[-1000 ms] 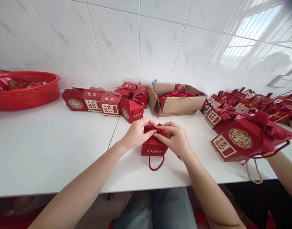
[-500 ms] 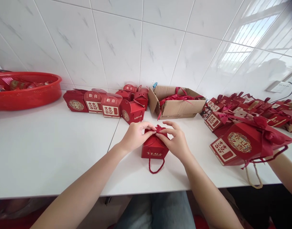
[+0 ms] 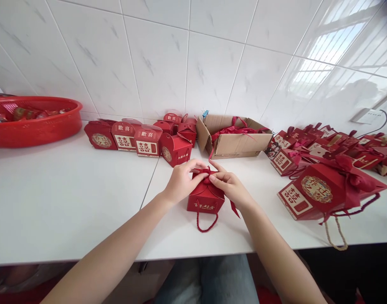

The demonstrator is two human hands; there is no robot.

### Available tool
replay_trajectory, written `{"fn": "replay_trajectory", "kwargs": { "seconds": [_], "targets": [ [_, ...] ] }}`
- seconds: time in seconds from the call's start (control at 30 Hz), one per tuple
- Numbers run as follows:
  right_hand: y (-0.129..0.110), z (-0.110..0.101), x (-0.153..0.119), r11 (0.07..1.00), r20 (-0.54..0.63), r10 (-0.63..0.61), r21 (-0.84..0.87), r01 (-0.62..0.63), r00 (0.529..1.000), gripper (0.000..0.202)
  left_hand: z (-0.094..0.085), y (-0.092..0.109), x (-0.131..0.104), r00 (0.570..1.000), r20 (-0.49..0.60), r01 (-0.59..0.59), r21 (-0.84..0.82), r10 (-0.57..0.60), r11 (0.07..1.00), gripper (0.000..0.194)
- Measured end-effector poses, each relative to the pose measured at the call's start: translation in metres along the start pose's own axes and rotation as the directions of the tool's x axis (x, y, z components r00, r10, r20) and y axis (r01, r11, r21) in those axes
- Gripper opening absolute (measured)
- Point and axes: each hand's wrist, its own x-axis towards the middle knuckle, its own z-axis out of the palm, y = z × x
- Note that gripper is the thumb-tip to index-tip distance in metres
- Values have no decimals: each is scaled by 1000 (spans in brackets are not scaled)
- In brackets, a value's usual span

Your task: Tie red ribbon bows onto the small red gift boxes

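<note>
A small red gift box (image 3: pixel 206 200) with a twisted rope handle hanging toward the front edge stands on the white table in front of me. My left hand (image 3: pixel 182 180) pinches the red ribbon at the top of the box from the left. From the right, my right hand (image 3: pixel 228 184) has thumb and fingers pressed together on the same ribbon. A loose ribbon end (image 3: pixel 234 209) hangs below my right hand, beside the box. The fingertips partly cover the ribbon's middle.
Several red boxes (image 3: pixel 148 141) line the wall beside a cardboard box (image 3: pixel 240 145) of red ribbons. A red basket (image 3: pixel 38 131) is at the far left. Many ribboned boxes (image 3: pixel 318 188) fill the right side of the white table (image 3: pixel 69 202).
My right hand has shifted its fingers on the ribbon, and a ribbon end now hangs at the box's right. The other person's arm at the right has left the view.
</note>
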Motion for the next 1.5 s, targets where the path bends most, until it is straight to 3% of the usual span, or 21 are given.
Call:
{"fn": "replay_trajectory", "kwargs": {
  "seconds": [0.1,0.27,0.4,0.53,0.73,0.83,0.97,1.07,1.17,1.27,1.33,1.4,1.43,1.5],
  "targets": [
    [0,1,0,1000,-2,0,-1,0,1000,31,-9,7,1,998,-1,-67,118,67,991,10],
    [0,2,0,1000,-1,-9,-12,9,1000,33,-15,10,-1,976,218,-55,232,3,971,20],
    [-6,0,-5,999,20,35,-16,-35,999,30,-11,6,-2,977,212,-46,239,-6,970,17],
    [-16,-6,-10,997,135,57,-64,-49,989,29,-15,7,0,972,233,-23,234,-33,972,16],
    [-25,-14,-14,991,211,6,-135,22,978,29,-20,6,1,969,247,-40,229,-18,972,16],
    [-24,-17,-15,984,156,7,-179,21,988,28,-20,5,1,968,248,-30,210,-23,977,16],
    [-15,-21,-13,962,-7,0,-274,-2,1000,20,-21,5,2,972,235,-32,170,-9,985,13],
    [-8,-22,-9,936,-142,-48,-352,-5,989,18,-20,6,1,976,217,-32,185,-9,982,13],
    [-6,-23,-6,895,-188,-141,-444,44,972,16,-17,5,0,982,186,-8,170,-24,985,15],
    [-14,-31,-11,849,-92,-221,-509,145,971,13,-15,4,0,986,166,12,123,-32,992,14],
    [-25,-40,-16,830,112,-177,-516,210,978,15,-14,3,1,986,162,18,102,-34,995,14],
    [-37,-50,-19,821,291,-94,-519,240,952,22,-13,2,1,985,168,27,82,-40,996,14],
    [-42,-54,-19,814,318,-63,-532,233,946,26,-13,1,1,984,173,33,71,-45,997,14],
    [-49,-56,-14,795,249,-47,-577,187,967,35,-13,0,1,982,183,46,53,-55,998,14]
  ]
}}
